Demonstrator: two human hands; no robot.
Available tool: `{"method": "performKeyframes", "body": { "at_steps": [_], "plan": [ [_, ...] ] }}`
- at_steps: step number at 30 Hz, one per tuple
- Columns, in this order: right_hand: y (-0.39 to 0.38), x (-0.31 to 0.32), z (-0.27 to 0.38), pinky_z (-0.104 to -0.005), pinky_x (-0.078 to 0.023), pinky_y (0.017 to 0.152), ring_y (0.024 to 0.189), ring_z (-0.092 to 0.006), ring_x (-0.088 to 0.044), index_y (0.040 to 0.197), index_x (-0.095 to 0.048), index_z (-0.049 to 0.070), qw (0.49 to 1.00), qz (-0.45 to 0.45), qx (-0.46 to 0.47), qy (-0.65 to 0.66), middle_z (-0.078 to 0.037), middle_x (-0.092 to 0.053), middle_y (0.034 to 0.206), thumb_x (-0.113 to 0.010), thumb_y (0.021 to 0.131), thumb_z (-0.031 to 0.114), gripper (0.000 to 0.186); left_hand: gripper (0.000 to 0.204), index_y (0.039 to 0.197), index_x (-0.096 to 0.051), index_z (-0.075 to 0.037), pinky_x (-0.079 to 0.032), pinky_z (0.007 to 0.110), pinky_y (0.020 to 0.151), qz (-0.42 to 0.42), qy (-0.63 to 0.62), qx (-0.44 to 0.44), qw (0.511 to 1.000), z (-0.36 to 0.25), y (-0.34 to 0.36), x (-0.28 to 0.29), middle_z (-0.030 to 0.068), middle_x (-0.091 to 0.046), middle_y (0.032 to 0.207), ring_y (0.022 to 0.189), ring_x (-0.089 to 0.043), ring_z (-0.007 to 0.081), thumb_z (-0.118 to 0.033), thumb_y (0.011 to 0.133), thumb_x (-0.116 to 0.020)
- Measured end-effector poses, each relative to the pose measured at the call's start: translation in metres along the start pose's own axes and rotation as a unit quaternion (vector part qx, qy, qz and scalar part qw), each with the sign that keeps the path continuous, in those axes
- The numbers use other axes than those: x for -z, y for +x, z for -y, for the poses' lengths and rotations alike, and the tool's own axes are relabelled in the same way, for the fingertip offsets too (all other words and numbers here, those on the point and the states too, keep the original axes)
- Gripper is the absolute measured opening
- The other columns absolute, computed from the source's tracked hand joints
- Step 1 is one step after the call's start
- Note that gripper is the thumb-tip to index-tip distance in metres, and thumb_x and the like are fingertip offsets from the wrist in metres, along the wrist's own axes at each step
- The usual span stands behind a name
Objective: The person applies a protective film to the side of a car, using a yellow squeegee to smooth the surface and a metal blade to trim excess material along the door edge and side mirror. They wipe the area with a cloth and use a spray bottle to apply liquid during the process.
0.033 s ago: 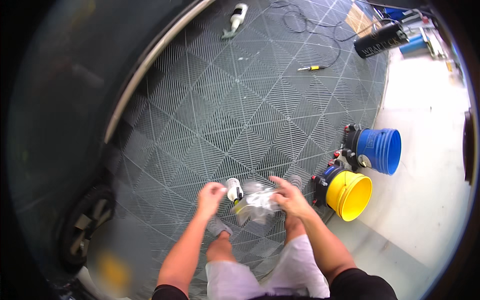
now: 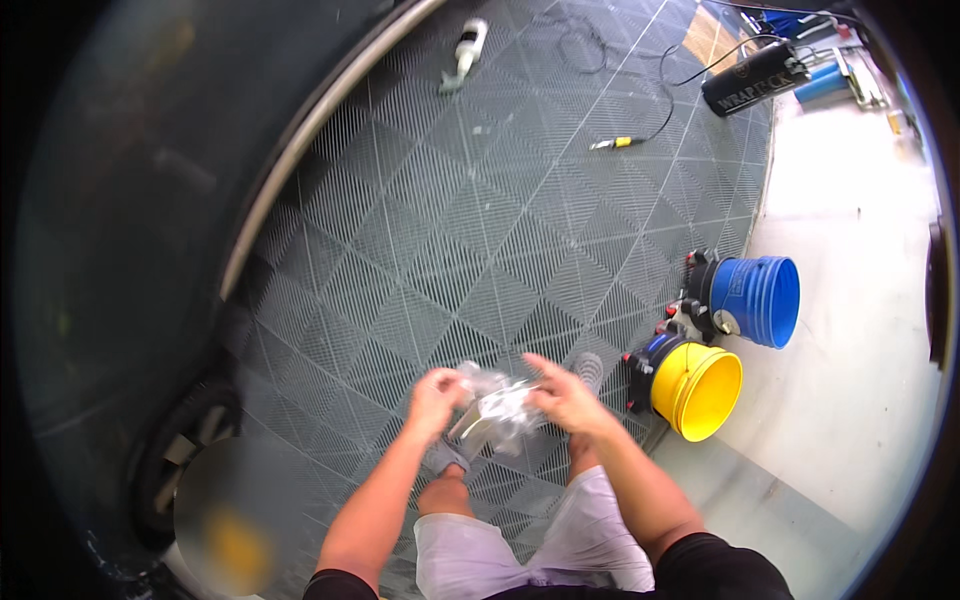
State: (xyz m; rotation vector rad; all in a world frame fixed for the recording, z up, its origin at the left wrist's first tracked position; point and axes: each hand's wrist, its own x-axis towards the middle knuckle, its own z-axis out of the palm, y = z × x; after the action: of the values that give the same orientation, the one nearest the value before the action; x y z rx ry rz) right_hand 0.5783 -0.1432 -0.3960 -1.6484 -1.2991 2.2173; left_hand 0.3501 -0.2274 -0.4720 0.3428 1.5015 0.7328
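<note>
Between my hands, above my feet, hangs a crumpled clear plastic bag (image 2: 505,410), shiny and smeared by motion. My left hand (image 2: 437,402) is closed, its fingertips pinched at the bag's upper left edge. On the other side my right hand (image 2: 568,398) grips the bag between thumb and fingers, while its index finger points out to the upper left. A pale, straight-edged shape shows at the bag's lower left; whether it lies inside or behind the plastic I cannot tell.
A dark car body with a wheel (image 2: 185,450) fills the left. To the right stand a yellow bucket (image 2: 690,400) and a blue bucket (image 2: 750,300). A white spray bottle (image 2: 467,55), a cable with yellow connector (image 2: 622,143) and a black cylinder (image 2: 755,80) lie farther off.
My left hand has moved right to the bag's edge, and my right hand has shifted slightly left with the bag. The white bottle seen between them earlier is now hidden.
</note>
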Motion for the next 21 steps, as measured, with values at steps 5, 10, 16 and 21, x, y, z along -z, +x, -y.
{"method": "performKeyframes", "body": {
  "at_steps": [5, 10, 16, 21],
  "plan": [
    [0.017, 0.053, 0.073, -0.0177, -0.032, 0.046, 0.052, -0.0014, -0.042, 0.133, -0.058, 0.0, 0.979, 0.085, -0.043, 0.181, 0.003, -0.06, 0.08, -0.06, 0.09, 0.003, 0.043, 0.018, 0.107, -0.067, 0.003, -0.056, 0.029, 0.077, 0.162, -0.131, 0.146, 0.967, -0.16, -0.004, -0.064, 0.0084, -0.071, 0.097, 0.086, -0.068, 0.0166, -0.009, 0.093, -0.064],
    [0.083, 0.16, 0.091, -0.0249, -0.046, 0.059, 0.064, -0.0068, -0.054, 0.114, -0.067, 0.001, 0.984, 0.062, -0.028, 0.165, -0.001, -0.064, 0.085, -0.062, 0.09, 0.009, 0.026, 0.033, 0.124, -0.065, -0.003, -0.05, 0.031, 0.088, 0.213, 0.027, 0.154, 0.964, -0.233, 0.089, -0.125, 0.0057, -0.071, 0.112, 0.102, -0.066, 0.015, -0.023, 0.099, -0.057],
    [0.114, 0.332, 0.09, -0.0354, -0.052, 0.084, 0.093, -0.0242, -0.067, 0.113, -0.067, -0.001, 0.984, -0.176, 0.036, -0.012, -0.016, -0.071, 0.099, -0.059, 0.086, 0.01, 0.03, 0.026, 0.113, -0.07, 0.0, -0.051, 0.035, 0.09, 0.252, 0.218, 0.028, 0.942, -0.272, 0.283, -0.204, 0.0073, -0.072, 0.107, 0.097, -0.065, 0.0185, -0.019, 0.096, -0.062],
    [0.126, 0.415, 0.037, -0.0347, -0.051, 0.092, 0.116, -0.0297, -0.057, 0.11, -0.066, -0.002, 0.94, -0.334, -0.02, -0.065, -0.017, -0.055, 0.13, -0.06, 0.086, 0.007, 0.027, 0.017, 0.088, -0.07, -0.004, -0.054, 0.05, 0.079, -0.105, 0.526, -0.147, 0.831, -0.252, 0.537, -0.184, 0.0225, -0.07, 0.092, 0.085, -0.068, 0.041, -0.015, 0.087, -0.057]
  ]
}}
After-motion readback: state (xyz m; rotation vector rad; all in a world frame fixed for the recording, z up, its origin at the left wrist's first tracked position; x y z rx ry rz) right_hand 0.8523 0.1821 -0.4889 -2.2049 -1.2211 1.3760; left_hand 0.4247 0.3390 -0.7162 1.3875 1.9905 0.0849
